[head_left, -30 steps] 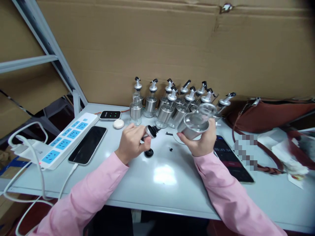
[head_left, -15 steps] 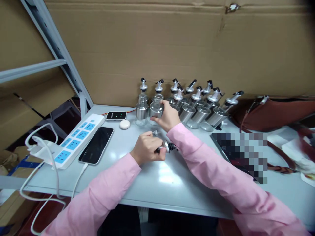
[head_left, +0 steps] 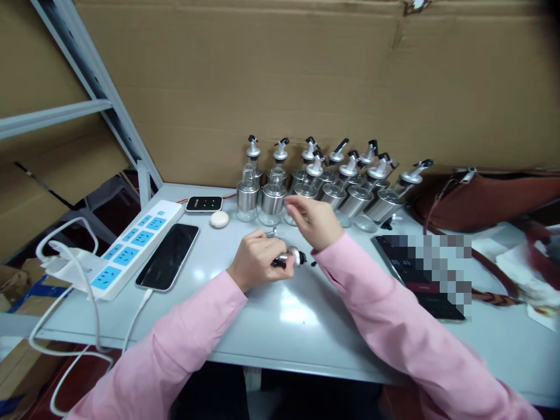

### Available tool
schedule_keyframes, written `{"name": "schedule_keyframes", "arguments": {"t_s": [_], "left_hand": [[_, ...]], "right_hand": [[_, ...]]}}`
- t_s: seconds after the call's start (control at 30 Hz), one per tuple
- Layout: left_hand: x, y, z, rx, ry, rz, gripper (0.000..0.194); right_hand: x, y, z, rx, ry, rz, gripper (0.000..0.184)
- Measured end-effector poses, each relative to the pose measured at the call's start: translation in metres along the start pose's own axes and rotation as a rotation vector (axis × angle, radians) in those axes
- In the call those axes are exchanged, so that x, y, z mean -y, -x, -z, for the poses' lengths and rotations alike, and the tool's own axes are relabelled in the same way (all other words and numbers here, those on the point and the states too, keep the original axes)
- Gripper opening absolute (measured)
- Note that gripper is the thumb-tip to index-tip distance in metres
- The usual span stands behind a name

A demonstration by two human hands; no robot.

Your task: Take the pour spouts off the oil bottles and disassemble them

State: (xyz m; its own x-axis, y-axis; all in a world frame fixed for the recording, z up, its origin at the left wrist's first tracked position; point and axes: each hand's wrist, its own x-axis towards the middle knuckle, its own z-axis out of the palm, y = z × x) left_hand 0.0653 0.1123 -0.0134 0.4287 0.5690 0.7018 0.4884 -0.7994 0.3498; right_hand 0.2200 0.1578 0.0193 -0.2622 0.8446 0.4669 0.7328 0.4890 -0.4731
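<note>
My left hand [head_left: 261,259] is closed around a pour spout [head_left: 295,257] with a silver collar and ribbed black stopper, held just above the table. A small clear-and-silver piece [head_left: 272,232] shows beyond its knuckles; I cannot tell whether it is held. My right hand [head_left: 318,221] is empty, fingers apart, close to the right side of a glass bottle [head_left: 273,204] with a metal band and no spout. Left of that bottle stands another spoutless bottle [head_left: 248,201]. Behind and to the right, several bottles [head_left: 357,201] carry silver spouts with black tips.
A power strip [head_left: 131,248] and a phone [head_left: 168,256] on a white cable lie at left. Nearby are a small black device [head_left: 204,204] and a round white case [head_left: 219,219]. At right lie a dark tablet-like device [head_left: 406,268] and a brown bag [head_left: 476,201]. Cardboard [head_left: 262,76] stands behind.
My right hand has let go of the spoutless bottle, now standing in the front row, and drawn back to the right. My left hand still holds the pour spout in nearly the same place.
</note>
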Motion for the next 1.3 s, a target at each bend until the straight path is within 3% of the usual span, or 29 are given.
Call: {"name": "schedule_keyframes", "arguments": {"t_s": [0.07,0.17,0.3,0.43,0.53,0.6,0.67,0.73,0.83,0.9,0.97,1.07,1.3], "left_hand": [[0.000,0.000,-0.002,-0.037,-0.049,-0.028,0.020],[0.000,0.001,-0.004,-0.061,-0.085,-0.102,0.014],[0.000,0.001,-0.006,-0.044,-0.045,-0.193,0.013],[0.000,0.001,-0.008,-0.091,0.089,-0.187,0.042],[-0.003,0.002,-0.009,-0.062,0.142,-0.081,0.065],[-0.006,0.002,-0.008,-0.013,0.103,-0.027,0.056],[-0.009,0.002,-0.007,0.048,0.043,-0.007,0.032],[-0.012,0.002,-0.006,0.090,-0.002,-0.015,0.022],[-0.014,0.002,-0.006,0.127,-0.069,-0.018,0.015],[-0.015,0.002,-0.006,0.168,-0.127,-0.006,0.009],[-0.016,0.001,-0.006,0.200,-0.162,-0.020,0.005],[-0.017,-0.002,-0.005,0.219,-0.174,-0.076,0.003],[-0.016,-0.005,-0.004,0.146,-0.186,-0.145,0.006]], "right_hand": [[0.001,0.022,0.019,0.081,-0.167,0.141,0.024],[0.001,0.050,0.031,0.128,-0.362,0.201,0.021],[-0.005,0.067,0.021,0.228,-0.622,0.060,0.017],[-0.006,0.071,0.007,0.265,-0.904,-0.131,0.021],[-0.005,0.073,0.003,0.158,-0.970,-0.213,0.025],[-0.005,0.074,0.003,0.071,-0.944,-0.231,0.029],[-0.006,0.073,0.004,-0.015,-0.825,-0.169,0.031],[-0.006,0.070,0.007,-0.135,-0.572,0.003,0.032],[-0.008,0.062,0.014,-0.283,-0.066,0.396,0.028],[-0.010,0.058,0.018,-0.299,0.188,0.607,0.019],[-0.012,0.056,0.019,-0.288,0.322,0.705,0.014],[-0.014,0.058,0.016,-0.261,0.307,0.687,0.022],[-0.011,0.066,0.002,-0.156,-0.005,0.419,0.033]]}}
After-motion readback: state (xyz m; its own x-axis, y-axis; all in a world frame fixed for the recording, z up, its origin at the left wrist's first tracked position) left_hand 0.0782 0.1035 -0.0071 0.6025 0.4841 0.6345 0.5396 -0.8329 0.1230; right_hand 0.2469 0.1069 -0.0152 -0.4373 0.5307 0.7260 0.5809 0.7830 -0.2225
